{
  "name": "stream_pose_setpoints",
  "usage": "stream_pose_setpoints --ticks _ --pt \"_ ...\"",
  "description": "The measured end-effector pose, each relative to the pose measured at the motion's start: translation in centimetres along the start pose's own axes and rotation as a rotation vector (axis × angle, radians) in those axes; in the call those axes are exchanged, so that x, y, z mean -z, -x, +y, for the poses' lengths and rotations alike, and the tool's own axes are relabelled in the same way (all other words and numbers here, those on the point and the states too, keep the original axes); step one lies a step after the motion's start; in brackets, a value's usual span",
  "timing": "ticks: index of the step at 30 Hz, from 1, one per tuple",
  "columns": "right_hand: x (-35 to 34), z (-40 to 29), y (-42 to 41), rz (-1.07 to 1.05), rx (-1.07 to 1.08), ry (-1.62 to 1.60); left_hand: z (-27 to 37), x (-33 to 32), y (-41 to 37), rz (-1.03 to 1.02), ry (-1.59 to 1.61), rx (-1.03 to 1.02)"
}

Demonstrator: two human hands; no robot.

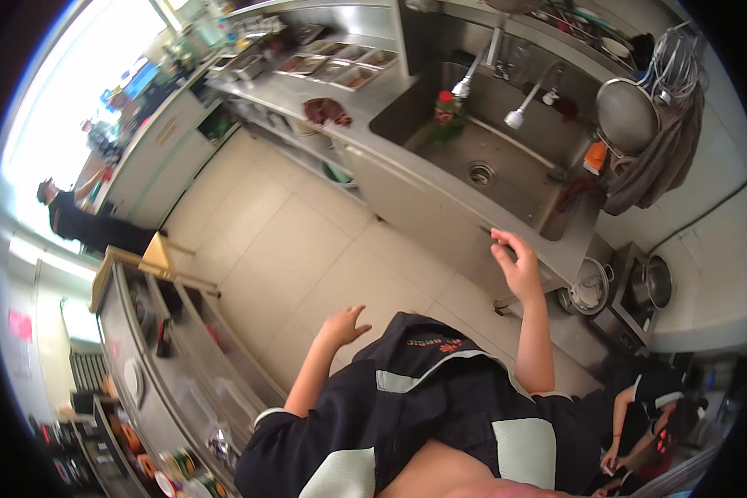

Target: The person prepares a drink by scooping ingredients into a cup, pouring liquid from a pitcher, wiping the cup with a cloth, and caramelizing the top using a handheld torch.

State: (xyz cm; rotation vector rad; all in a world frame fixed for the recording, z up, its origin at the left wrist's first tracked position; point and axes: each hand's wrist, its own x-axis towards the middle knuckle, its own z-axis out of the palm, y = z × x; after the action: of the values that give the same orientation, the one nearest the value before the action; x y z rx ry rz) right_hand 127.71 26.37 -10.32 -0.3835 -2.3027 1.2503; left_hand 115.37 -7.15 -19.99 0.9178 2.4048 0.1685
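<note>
My left hand hangs over the tiled floor in front of my dark shirt, fingers apart and holding nothing. Nearer the steel sink counter, my right hand is raised with its fingers parted and nothing in them; whether it touches the counter's front I cannot tell. Beyond it lies a deep steel sink with a drain, two spray faucets and a green bottle with a red cap. A dark reddish cloth rests on the counter's edge left of the sink.
Steel food pans stand on the back counter. A strainer, whisks and cloths hang at the right, above pots. A steel worktable runs along the left, near a yellow chair. People stand at far left and lower right.
</note>
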Motion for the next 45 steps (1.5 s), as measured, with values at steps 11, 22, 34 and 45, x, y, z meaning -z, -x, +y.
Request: stream_pose_setpoints --ticks 11,22,34,45 --pt "10.1 23.9 -21.0 0.474 -0.463 -1.027 10.1 10.9 -23.5 0.070 0.071 -0.456" --pt "17.5 41.1 -48.9 0.789 -0.657 -0.939 16.8 14.8 -34.2 -0.047 0.480 -0.522" --pt "0.5 36.2 -34.8 0.621 -0.727 -1.190 27.6 7.0 -58.7 -0.516 1.897 0.313" --pt "-7.3 41.8 -32.0 0.548 -0.941 -1.048 31.2 2.7 -60.5 -0.022 1.564 0.294"
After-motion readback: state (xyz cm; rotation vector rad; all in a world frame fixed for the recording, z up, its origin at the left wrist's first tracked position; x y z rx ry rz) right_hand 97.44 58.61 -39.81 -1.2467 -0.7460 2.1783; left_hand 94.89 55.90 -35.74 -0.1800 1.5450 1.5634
